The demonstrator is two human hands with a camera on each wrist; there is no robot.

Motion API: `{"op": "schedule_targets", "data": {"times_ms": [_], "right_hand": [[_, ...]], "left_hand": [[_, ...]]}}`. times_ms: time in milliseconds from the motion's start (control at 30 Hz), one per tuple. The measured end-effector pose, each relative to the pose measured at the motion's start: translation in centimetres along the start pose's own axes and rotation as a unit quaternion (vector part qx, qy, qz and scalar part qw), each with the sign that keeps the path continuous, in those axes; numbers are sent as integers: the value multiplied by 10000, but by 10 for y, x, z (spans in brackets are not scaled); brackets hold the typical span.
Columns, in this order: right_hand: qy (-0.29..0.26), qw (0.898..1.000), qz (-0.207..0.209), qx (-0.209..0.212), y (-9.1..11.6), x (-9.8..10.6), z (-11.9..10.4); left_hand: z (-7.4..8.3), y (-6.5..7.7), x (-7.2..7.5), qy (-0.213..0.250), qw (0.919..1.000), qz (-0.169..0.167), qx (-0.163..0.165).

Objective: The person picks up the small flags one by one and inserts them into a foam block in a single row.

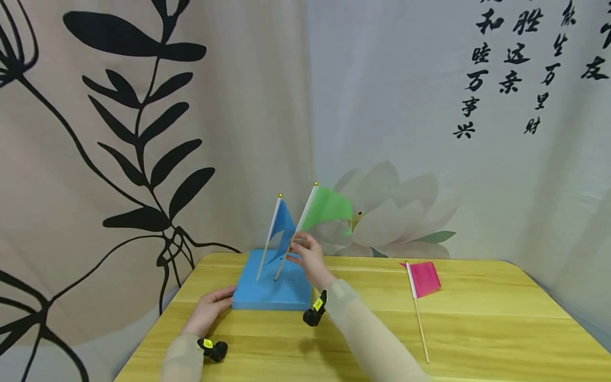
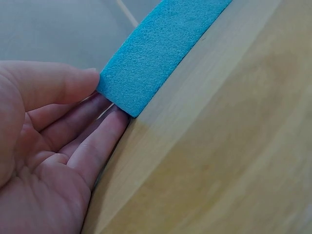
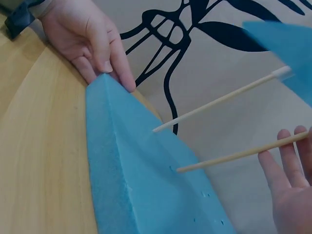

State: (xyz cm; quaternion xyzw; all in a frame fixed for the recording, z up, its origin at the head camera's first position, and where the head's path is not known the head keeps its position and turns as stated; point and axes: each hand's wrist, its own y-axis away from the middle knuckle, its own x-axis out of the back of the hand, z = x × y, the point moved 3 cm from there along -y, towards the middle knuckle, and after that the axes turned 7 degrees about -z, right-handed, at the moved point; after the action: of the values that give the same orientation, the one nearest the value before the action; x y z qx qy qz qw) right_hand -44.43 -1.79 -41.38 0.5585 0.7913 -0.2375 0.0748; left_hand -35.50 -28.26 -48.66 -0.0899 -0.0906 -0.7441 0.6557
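Note:
My right hand (image 1: 311, 260) pinches the wooden stick of a green flag (image 1: 328, 209) just below the cloth. The stick leans to the right, and its lower tip meets the top of a blue foam block (image 1: 272, 300). Left of it, a blue flag (image 1: 282, 217) stands in the block with a slight tilt. Small holes dot the block's top beside the stick (image 3: 229, 157) in the right wrist view. At the block's left end, my left hand (image 1: 210, 307) touches the corner, its thumb (image 2: 73, 84) near the upper edge and straight fingers against the side.
A pink flag (image 1: 425, 280) on a wooden stick lies on the wood-grain table (image 1: 372, 318), to the right of the block. Behind the table hangs a pale curtain (image 1: 258, 106) printed with black leaves, a lotus and writing.

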Motion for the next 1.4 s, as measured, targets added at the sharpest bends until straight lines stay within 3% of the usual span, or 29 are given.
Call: {"op": "schedule_targets", "data": {"times_ms": [633,1133,1400], "right_hand": [[372,9990,173,-189,-2,-4,8],[348,9979,-437,-313,4,-3,18],[324,9986,-198,-356,10,12,16]], "left_hand": [[-1,-3,0,108,9999,9,23],[-2,-2,2,-47,10000,-15,-11],[-3,-2,0,-2,10000,-25,26]]}}
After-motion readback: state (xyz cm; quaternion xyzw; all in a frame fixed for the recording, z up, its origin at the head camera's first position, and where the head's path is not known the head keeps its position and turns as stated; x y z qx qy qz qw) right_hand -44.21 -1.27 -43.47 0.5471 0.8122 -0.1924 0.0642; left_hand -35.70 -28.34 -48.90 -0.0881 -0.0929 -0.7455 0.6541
